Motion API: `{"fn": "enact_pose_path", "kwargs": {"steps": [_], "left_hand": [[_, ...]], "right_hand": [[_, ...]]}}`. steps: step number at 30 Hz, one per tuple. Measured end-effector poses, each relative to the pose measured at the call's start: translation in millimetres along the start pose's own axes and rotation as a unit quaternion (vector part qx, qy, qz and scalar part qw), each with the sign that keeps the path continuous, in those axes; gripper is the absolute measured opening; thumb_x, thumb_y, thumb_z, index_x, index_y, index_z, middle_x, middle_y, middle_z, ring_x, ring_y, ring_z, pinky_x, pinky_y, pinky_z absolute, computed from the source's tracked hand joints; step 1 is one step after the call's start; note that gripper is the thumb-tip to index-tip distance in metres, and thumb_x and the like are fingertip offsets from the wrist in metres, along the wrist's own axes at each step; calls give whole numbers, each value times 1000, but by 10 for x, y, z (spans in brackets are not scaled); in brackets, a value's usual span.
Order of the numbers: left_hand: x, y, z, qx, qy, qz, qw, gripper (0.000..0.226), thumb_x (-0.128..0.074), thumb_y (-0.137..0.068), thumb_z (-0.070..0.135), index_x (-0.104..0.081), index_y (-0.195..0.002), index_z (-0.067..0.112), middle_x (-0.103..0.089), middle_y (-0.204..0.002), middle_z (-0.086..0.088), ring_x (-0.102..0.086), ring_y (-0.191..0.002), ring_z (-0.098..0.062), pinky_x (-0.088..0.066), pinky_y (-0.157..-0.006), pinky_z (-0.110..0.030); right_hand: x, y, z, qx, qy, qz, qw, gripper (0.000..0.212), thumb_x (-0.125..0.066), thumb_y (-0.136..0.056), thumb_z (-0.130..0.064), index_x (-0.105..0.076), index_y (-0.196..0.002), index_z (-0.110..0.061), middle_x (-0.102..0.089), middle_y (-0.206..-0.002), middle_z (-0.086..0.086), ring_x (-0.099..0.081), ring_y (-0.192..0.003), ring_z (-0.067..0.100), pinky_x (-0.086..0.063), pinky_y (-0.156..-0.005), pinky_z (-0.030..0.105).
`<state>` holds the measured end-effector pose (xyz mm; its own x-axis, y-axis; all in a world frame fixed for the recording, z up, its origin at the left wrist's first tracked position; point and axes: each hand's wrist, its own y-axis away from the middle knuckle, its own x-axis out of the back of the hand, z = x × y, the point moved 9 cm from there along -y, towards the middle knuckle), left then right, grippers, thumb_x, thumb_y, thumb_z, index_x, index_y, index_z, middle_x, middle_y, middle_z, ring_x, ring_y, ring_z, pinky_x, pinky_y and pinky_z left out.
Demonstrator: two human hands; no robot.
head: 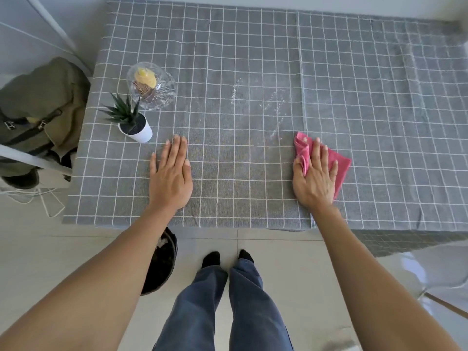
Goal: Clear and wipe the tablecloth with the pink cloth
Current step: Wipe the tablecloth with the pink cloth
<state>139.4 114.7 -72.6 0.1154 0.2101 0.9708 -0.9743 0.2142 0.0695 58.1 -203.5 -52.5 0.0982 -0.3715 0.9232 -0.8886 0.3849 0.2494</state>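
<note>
A green bag (pixel 38 102) sits on a chair at far left, off the table. On the tablecloth (pixel 253 59), far left, a potted plant (pixel 131 122) stands just in front of a glass dish (pixel 152 86) holding something yellow. The left hand (pixel 171 173) lies flat on the tablecloth near the front edge, fingers straight and together. White smears (pixel 274 110) mark the middle. To the right, the right hand (pixel 315 176) presses the pink cloth (pixel 339 163) flat, fingers extended over it.
</note>
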Motion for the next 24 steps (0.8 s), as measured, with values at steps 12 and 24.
{"fn": "enact_pose_path", "kwargs": {"steps": [12,24], "left_hand": [[20,7,31,-4,8,1,1000,52,-16,-103,30,-3,-153,23,0,-160,7,4,-147,-11,2,-119,-45],[14,11,16,-8,-5,-3,1000,54,-10,-100,32,-1,-153,24,2,-160,8,6,-147,-11,2,-120,-45]], "right_hand": [[-750,342,-1621,224,61,-50,971,63,-4,-93,-49,19,-148,-30,17,-159,-1,17,-145,19,12,-117,48],[-337,75,-697,132,-5,4,991,56,-10,-100,-44,15,-148,-28,10,-159,-8,10,-146,11,9,-119,40]]}}
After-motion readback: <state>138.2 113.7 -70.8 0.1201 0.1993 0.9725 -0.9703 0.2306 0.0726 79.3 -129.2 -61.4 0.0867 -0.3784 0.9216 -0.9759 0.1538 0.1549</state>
